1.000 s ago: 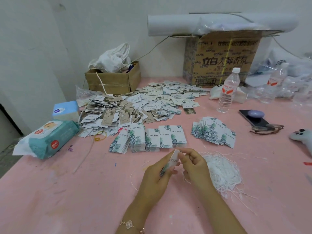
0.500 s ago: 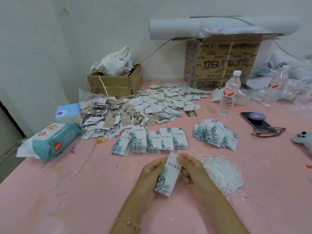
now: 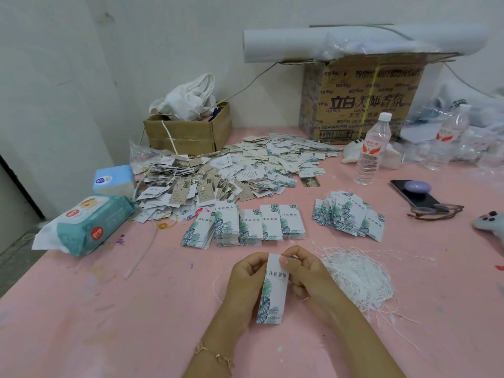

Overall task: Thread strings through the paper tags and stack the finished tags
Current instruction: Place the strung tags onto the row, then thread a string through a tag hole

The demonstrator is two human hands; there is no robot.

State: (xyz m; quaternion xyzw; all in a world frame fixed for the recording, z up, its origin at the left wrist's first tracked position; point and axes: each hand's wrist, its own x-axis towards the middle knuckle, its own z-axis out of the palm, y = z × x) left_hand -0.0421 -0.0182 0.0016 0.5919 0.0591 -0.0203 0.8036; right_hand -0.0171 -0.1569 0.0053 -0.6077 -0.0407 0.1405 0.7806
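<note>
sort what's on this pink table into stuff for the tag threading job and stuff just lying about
For the job: paper tag held by left hand and right hand; pile of white strings; row of tag stacks; fanned tags; loose tag heap.
Lying about: wipes pack; tissue box; water bottle; phone; glasses; small cardboard box.

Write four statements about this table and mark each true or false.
1. The left hand and right hand both hold one tag. True.
2. The strings lie left of the hands. False: they are piled to the right.
3. A capped bottle stands upright. True.
4. The glasses lie left of the hands. False: they lie far right, by the phone.
</note>
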